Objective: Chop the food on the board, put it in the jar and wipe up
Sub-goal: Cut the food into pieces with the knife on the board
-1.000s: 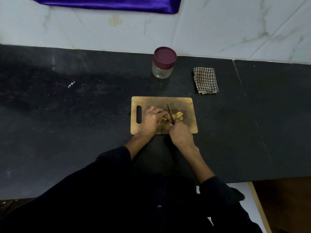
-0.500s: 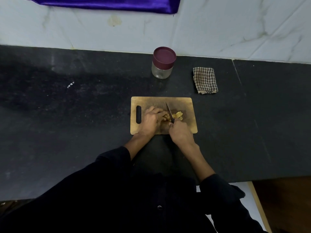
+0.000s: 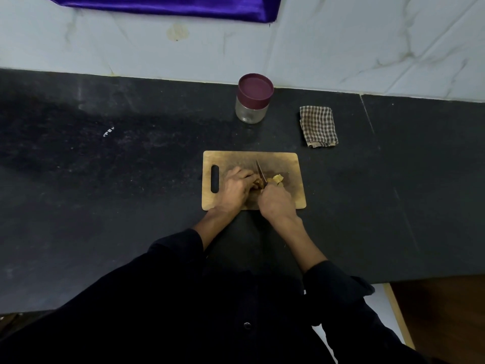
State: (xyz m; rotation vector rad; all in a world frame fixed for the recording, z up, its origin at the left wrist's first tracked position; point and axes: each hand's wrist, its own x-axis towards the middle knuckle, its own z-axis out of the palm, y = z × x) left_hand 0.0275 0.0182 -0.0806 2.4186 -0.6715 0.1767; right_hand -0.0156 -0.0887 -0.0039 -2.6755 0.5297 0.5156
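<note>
Where marble wall [image 3: 341, 43] ends, black counter [image 3: 105, 193] bears a board [image 3: 294, 164].

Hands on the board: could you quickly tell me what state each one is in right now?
Left hand: fingers curled, holding the food down on the board.
Right hand: gripping the knife.

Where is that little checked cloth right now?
The checked cloth lies folded on the black counter, right of the jar and beyond the cutting board's far right corner.
</note>
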